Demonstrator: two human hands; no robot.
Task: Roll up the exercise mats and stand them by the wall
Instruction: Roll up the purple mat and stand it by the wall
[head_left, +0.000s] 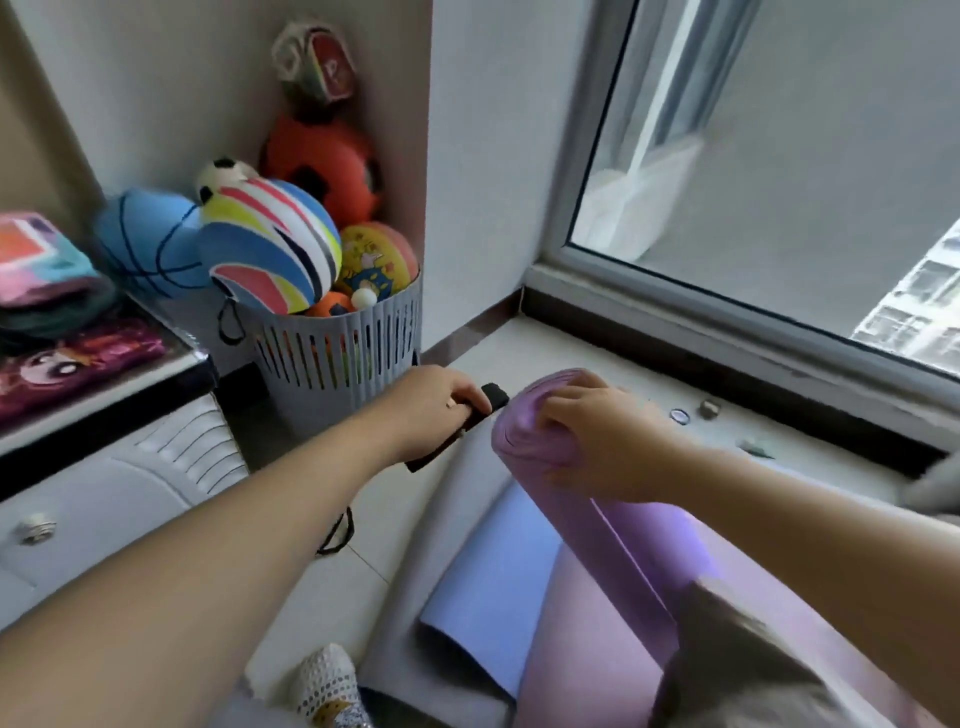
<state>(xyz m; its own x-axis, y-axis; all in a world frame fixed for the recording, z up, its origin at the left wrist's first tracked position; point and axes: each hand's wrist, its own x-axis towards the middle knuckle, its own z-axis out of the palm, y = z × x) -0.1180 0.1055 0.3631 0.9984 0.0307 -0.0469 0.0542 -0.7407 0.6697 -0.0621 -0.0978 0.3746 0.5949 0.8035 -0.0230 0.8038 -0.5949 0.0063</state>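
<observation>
Head view: the rolled purple mat (618, 545) leans tilted, just right of the ball basket (332, 353). To bind it well, I'd keep the coil's upper end squeezed tight while the strap wraps round, or the layers may spring loose. The right hand (597, 436) curls over that upper end. The left hand (436, 405), between mat and basket, is fisted round a black strap (494, 397).
</observation>
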